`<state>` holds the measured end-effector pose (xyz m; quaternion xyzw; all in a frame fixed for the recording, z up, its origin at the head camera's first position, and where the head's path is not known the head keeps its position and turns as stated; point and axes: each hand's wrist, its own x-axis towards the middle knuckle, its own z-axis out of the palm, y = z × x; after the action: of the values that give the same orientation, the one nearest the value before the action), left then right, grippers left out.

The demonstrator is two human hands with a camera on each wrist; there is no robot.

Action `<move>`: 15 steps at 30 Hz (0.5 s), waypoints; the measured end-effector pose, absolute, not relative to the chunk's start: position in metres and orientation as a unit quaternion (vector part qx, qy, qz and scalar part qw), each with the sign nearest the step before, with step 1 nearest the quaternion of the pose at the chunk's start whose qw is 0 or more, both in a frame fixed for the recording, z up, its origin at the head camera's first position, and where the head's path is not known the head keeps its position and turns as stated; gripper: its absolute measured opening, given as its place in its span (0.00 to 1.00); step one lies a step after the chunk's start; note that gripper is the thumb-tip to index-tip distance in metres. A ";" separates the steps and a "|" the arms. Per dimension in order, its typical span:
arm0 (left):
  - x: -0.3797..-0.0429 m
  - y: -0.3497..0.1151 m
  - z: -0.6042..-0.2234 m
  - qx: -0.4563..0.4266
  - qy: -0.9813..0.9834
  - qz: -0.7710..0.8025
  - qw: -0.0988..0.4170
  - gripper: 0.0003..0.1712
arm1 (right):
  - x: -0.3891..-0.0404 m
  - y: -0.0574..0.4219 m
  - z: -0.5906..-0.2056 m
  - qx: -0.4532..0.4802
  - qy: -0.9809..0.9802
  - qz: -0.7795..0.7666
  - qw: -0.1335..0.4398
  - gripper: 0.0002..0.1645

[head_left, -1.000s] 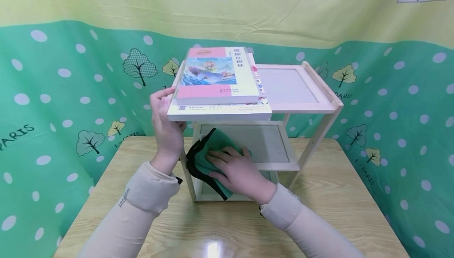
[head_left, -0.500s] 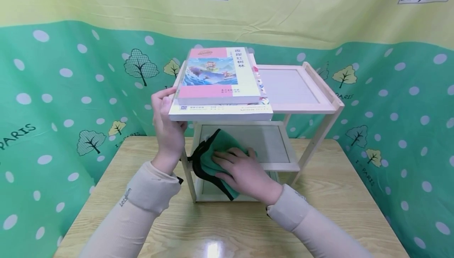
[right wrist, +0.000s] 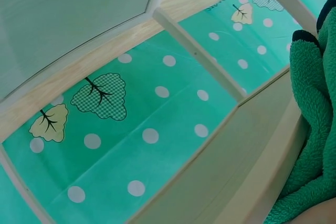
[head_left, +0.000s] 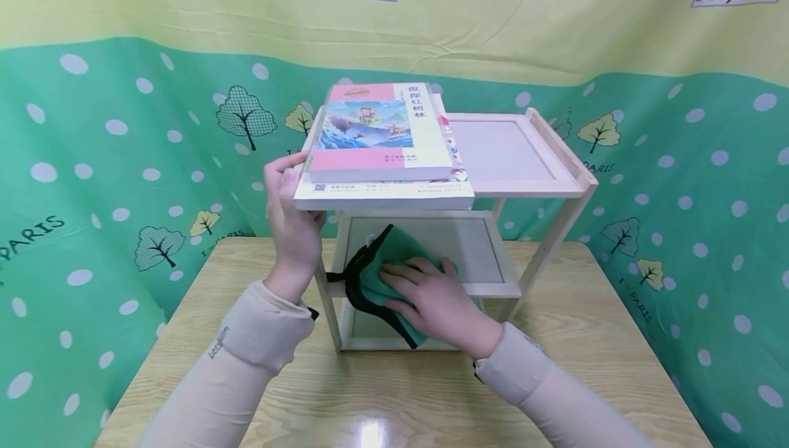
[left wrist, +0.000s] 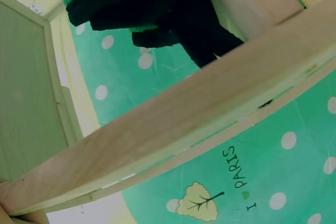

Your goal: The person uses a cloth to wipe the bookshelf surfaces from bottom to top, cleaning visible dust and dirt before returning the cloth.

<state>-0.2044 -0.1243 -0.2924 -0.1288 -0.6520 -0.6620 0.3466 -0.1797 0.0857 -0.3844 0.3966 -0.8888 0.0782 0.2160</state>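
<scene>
A small three-tier wooden shelf rack (head_left: 502, 290) with grey panels stands on the table. My left hand (head_left: 294, 229) grips its top left corner, the thumb beside two stacked books; part of the grip is hidden. The upper book (head_left: 382, 133) has a pink and white cover with a sea picture. Beneath it, the larger lower book (head_left: 382, 203) juts past the rack's front. On the middle shelf my right hand (head_left: 428, 297) presses a green cloth (head_left: 401, 246) with black edging, fingers laid along it. The cloth's near corner hangs over the shelf's front edge.
The rack's left post (left wrist: 173, 103) crosses the left wrist view, close to the cloth's black edging. A wood-grain table (head_left: 246, 393) lies under everything. A green and yellow curtain (head_left: 123, 160) with dots and trees hangs behind and at both sides.
My right hand and the green cloth have slid to the right along the middle shelf, uncovering more of its left end. The left hand, books and rack stay in place.
</scene>
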 end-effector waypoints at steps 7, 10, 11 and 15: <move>-0.204 -0.124 -0.292 -0.128 -0.654 -0.661 0.344 0.23 | -0.178 0.092 -0.385 0.394 -0.890 0.087 0.211 0.27; -0.204 -0.124 -0.292 -0.134 -0.651 -0.665 0.341 0.22 | -0.178 0.096 -0.384 0.392 -0.891 0.089 0.212 0.27; -0.204 -0.124 -0.292 -0.137 -0.651 -0.665 0.341 0.22 | -0.178 0.097 -0.385 0.391 -0.891 0.088 0.214 0.27; -0.204 -0.124 -0.292 -0.136 -0.651 -0.666 0.338 0.21 | -0.179 0.103 -0.386 0.394 -0.888 0.089 0.218 0.28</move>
<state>-0.2037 -0.1242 -0.2915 -0.1362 -0.6508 -0.6659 0.3383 -0.1790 0.1026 -0.3858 0.3944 -0.8884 0.0888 0.2177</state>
